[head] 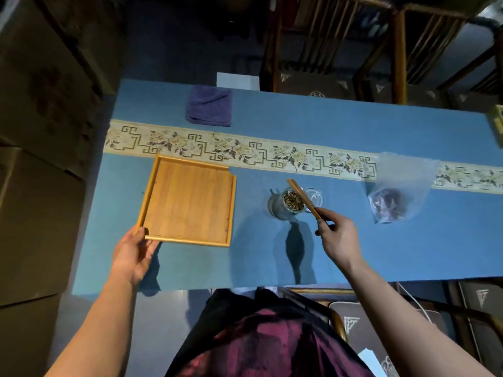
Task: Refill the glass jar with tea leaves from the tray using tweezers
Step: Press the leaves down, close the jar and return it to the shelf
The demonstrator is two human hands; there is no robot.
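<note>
Tea leaves (292,201) fill the open glass jar (283,205), which stands on the blue worktop (272,257) just ahead and to the left of my right hand (339,238). My right fingers (325,223) are closed around the near end of the wooden tweezers (303,198), whose tips reach out over the jar's mouth, close together. Just behind the tweezers, touching the jar's far side, lies what looks like its clear glass lid (315,197). Well to the left, the wooden tray (187,201) sits flat, its floor almost bare; my left hand (133,254) grips its near left corner, thumb on the rim. Beyond my right fingers, off to the right, a clear plastic bag (394,191) holds a dark clump of something. A patterned runner (272,153) crosses the worktop past the tray, and a folded purple cloth (209,106) rests beyond it.
</note>
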